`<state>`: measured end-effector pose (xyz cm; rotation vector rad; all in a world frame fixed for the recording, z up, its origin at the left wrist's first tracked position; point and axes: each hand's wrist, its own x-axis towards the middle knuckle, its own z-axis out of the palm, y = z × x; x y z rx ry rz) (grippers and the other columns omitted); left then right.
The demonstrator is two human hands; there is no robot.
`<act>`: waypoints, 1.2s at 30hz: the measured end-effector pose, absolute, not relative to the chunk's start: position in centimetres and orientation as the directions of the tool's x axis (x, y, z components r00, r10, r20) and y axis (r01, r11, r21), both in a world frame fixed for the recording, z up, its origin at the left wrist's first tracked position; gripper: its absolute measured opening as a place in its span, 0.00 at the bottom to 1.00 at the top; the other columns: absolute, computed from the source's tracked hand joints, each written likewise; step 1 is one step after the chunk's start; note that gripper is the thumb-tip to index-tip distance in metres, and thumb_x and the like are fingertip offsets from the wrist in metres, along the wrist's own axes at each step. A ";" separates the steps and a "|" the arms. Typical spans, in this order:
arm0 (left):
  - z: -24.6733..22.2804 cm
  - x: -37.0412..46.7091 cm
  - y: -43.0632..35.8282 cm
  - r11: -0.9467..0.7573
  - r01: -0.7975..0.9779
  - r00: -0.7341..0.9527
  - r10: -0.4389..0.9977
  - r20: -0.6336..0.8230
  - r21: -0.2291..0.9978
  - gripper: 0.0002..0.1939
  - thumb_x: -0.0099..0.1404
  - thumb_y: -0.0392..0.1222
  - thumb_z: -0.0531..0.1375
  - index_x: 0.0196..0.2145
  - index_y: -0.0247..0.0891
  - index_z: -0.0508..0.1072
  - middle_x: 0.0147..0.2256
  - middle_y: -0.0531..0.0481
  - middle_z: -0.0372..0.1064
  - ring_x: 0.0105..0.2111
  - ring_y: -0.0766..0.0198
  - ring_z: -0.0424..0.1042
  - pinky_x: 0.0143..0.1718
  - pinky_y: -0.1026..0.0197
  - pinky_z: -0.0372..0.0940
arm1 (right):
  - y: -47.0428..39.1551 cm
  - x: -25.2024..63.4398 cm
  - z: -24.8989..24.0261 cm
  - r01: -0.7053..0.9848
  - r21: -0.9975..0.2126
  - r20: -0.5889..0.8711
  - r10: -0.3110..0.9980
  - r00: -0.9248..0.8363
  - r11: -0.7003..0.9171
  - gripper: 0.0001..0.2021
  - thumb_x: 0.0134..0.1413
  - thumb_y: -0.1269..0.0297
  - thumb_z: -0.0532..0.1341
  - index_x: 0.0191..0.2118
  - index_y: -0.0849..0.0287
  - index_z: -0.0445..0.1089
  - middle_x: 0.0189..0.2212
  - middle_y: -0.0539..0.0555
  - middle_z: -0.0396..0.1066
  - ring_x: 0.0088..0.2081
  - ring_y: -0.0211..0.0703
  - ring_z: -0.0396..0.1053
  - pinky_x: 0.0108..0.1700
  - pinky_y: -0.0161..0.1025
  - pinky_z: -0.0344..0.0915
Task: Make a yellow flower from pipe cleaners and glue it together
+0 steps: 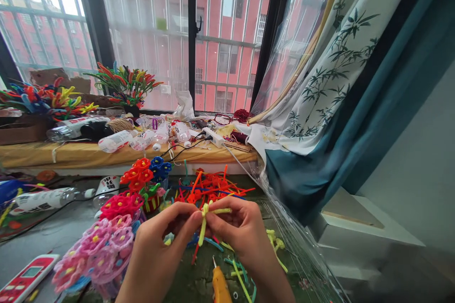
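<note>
A pale yellow fuzzy stem piece [202, 233] is pinched between both hands at the lower middle, with one end hanging down and another pointing right. My left hand [161, 246] grips it from the left with thumb and fingertips. From the right, my right hand [241, 234] pinches the same piece, its thumb nearly touching my left thumb. Below them lies a tool with an orange-yellow handle and thin metal tip [221, 284]. Yellow and teal stems [241, 277] lie beside it. Red stems [209, 187] are heaped behind the hands.
Pink and red fuzzy flowers [101, 251] stand left of my left hand, beside a red and white device [28, 277]. Plastic bottles [46, 199] lie at left. Thin wires [302, 251] run along the right edge. Behind is a cluttered windowsill [85, 154].
</note>
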<state>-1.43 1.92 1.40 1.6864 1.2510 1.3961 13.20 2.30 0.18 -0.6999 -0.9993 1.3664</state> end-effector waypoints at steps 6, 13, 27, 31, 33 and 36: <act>1.5 -1.5 1.7 -0.268 0.227 -0.024 0.959 0.281 0.936 0.12 0.55 0.52 0.67 0.29 0.40 0.78 0.24 0.54 0.73 0.26 0.63 0.70 0.27 0.68 0.63 | 2.1 12.9 0.1 -0.406 -0.891 0.246 0.968 -0.056 0.203 0.12 0.38 0.60 0.78 0.29 0.57 0.80 0.23 0.49 0.78 0.25 0.41 0.76 0.32 0.33 0.73; 1.2 -1.6 2.2 -0.229 0.183 -0.038 0.970 0.239 0.956 0.14 0.54 0.53 0.68 0.30 0.39 0.79 0.27 0.51 0.75 0.29 0.61 0.72 0.30 0.66 0.65 | 2.1 12.4 0.1 -0.099 -0.929 0.359 0.933 -0.023 0.356 0.06 0.55 0.60 0.67 0.33 0.56 0.80 0.25 0.51 0.77 0.28 0.42 0.75 0.32 0.33 0.70; -0.2 -2.0 3.8 -0.387 0.356 0.092 0.920 0.380 0.851 0.16 0.61 0.53 0.61 0.28 0.36 0.78 0.24 0.50 0.74 0.24 0.63 0.69 0.23 0.66 0.61 | 2.3 11.1 -1.0 0.449 -0.749 0.595 0.793 0.132 0.487 0.13 0.48 0.82 0.56 0.29 0.59 0.73 0.24 0.52 0.74 0.25 0.42 0.71 0.29 0.34 0.62; -0.2 -1.8 4.3 -0.454 0.386 0.105 0.886 0.451 0.803 0.12 0.60 0.48 0.62 0.26 0.37 0.77 0.23 0.51 0.73 0.24 0.63 0.68 0.24 0.64 0.62 | 2.6 11.0 -1.6 0.436 -0.766 0.585 0.793 0.170 0.472 0.12 0.48 0.82 0.56 0.28 0.59 0.72 0.24 0.52 0.75 0.25 0.43 0.73 0.29 0.33 0.63; -0.3 -1.9 4.3 -0.503 0.403 0.105 0.855 0.508 0.764 0.09 0.60 0.44 0.62 0.27 0.38 0.76 0.24 0.51 0.72 0.25 0.63 0.68 0.26 0.64 0.62 | 2.8 11.0 -1.8 0.409 -0.788 0.562 0.809 0.173 0.460 0.12 0.48 0.81 0.56 0.27 0.59 0.72 0.23 0.52 0.74 0.24 0.43 0.73 0.27 0.32 0.64; -0.4 -2.1 4.3 -0.587 0.417 0.134 0.795 0.592 0.694 0.05 0.60 0.39 0.63 0.26 0.40 0.76 0.26 0.53 0.73 0.28 0.63 0.68 0.31 0.63 0.63 | 3.0 11.1 -1.6 0.374 -0.816 0.528 0.831 0.174 0.440 0.10 0.48 0.80 0.56 0.27 0.60 0.72 0.22 0.52 0.75 0.23 0.43 0.74 0.27 0.33 0.65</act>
